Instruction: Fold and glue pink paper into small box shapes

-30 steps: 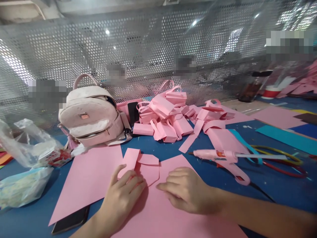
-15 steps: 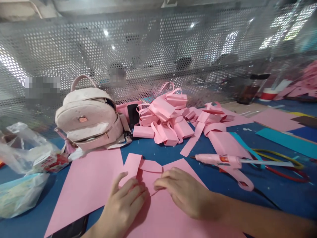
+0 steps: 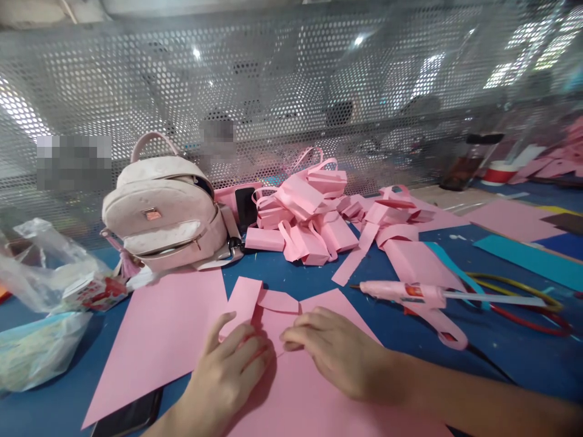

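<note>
The backpack (image 3: 166,212) stands behind the paper sheet (image 3: 168,331), apparently touching it.

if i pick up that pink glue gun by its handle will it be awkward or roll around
The pink glue gun lies on its side on the blue table, so it probably won't roll. The long stick out its back could make it tail-heavy. Its cord, near the scissors, may drag or snag.

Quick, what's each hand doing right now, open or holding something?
Left hand: open, fingers pressing flat on the folded pink paper piece.
Right hand: fingers curled, fingertips pressing the same piece; gripping nothing.
</note>
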Available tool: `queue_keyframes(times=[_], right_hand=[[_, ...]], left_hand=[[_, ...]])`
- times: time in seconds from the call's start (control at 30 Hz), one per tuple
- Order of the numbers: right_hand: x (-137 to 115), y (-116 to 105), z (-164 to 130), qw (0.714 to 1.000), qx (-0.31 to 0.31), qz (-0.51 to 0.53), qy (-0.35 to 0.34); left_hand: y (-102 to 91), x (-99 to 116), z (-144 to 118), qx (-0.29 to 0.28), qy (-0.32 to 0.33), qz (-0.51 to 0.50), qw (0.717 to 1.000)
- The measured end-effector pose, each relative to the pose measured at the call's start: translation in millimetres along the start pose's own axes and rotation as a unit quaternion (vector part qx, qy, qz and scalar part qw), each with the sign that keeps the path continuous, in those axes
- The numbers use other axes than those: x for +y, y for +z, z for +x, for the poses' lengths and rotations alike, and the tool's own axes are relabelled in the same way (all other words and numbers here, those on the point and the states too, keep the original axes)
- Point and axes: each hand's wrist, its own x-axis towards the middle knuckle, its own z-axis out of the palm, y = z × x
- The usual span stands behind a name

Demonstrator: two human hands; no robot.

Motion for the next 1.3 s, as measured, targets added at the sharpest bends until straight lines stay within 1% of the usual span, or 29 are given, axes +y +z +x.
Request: queue_keyframes(times=[0.13, 0.43, 0.7, 0.83, 0.93, 1.07, 1.17, 1.3], right_hand=[[0.1, 0.2, 0.6, 1.000, 0.002, 0.001, -0.003], [-0.2, -3.7, -0.4, 0.999, 0.028, 0.018, 0.004], [0.7, -1.6, -0.7, 1.000, 0.000, 0.019, 0.015], [0.1, -2.5, -1.1, 0.999, -0.003, 0.026, 0.028], [-0.5, -4.8, -1.5, 0.999, 0.010, 0.039, 0.036], [0.4, -5.6, -2.0, 0.996, 0.055, 0.034, 0.058], [2.4, -3.5, -1.4, 0.995, 0.062, 0.012, 0.075], [5.9, 0.8, 0.2, 0.994, 0.078, -0.042, 0.064]], left_hand=[[-2.0, 1.1, 1.4, 0.002, 0.002, 0.001, 1.000], [-2.3, 1.8, 2.7, 0.001, -0.001, 0.005, 1.000], [0.6, 1.2, -1.1, 0.000, -0.011, -0.008, 1.000], [1.5, 1.6, -1.6, 0.002, -0.017, -0.014, 1.000], [1.8, 2.1, -2.0, 0.000, -0.019, -0.011, 1.000], [2.8, 1.7, -3.0, 0.003, -0.017, -0.007, 1.000], [3.1, 1.4, -3.5, 0.001, -0.013, -0.010, 1.000], [2.2, 2.3, -3.3, 0.001, -0.016, -0.019, 1.000]])
